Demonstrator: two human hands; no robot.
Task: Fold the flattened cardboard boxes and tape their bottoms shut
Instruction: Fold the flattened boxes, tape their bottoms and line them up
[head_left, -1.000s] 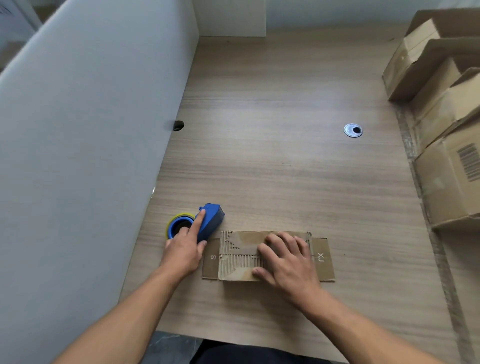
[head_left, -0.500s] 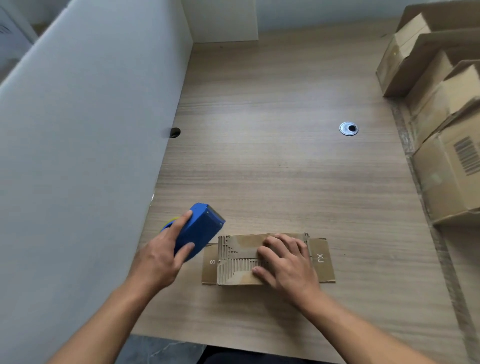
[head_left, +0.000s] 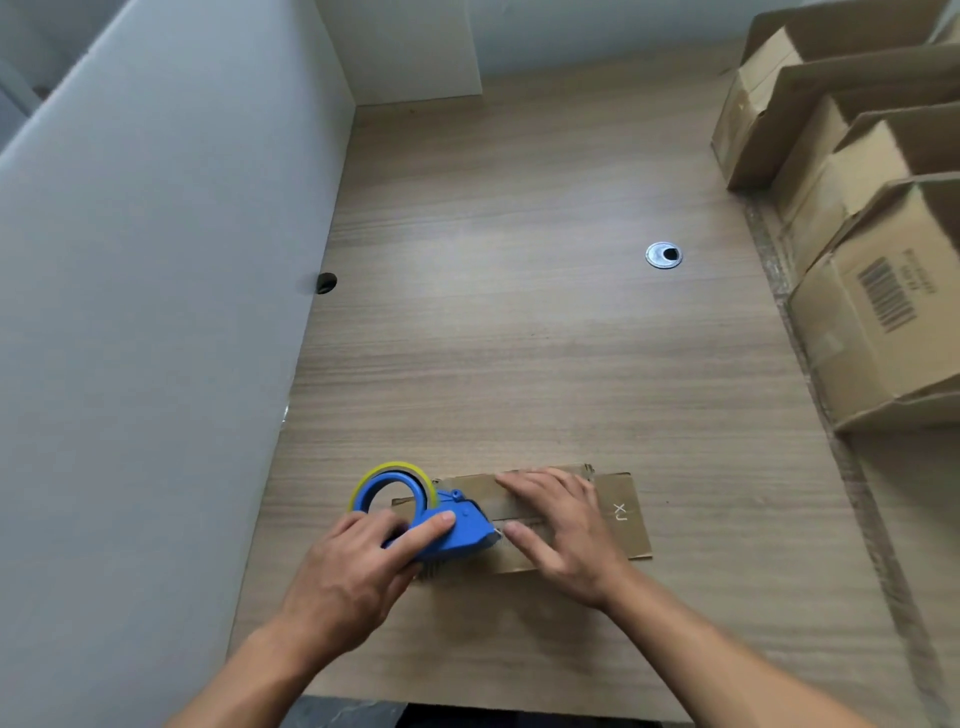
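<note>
Left grip (head_left: 358, 566) clamped on tape dispenser (head_left: 460, 527), moved off counter (head_left: 519, 338) onto box (head_left: 623, 535) seam; right grip (head_left: 563, 530) spread flat, pinning flaps; taping likely next

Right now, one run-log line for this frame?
step: taping | left hand: grips blue tape dispenser on small brown cardboard box | right hand: flat, presses box

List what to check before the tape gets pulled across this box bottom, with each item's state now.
1. Left hand grips the tape dispenser: ok.
2. Dispenser sits on the cardboard box's left end: ok.
3. Right hand presses the flaps flat: ok.
4. Right hand clear of the seam ahead of the dispenser: not ok, it lies across it.
5. Tape end stuck to cardboard: cannot tell.
</note>
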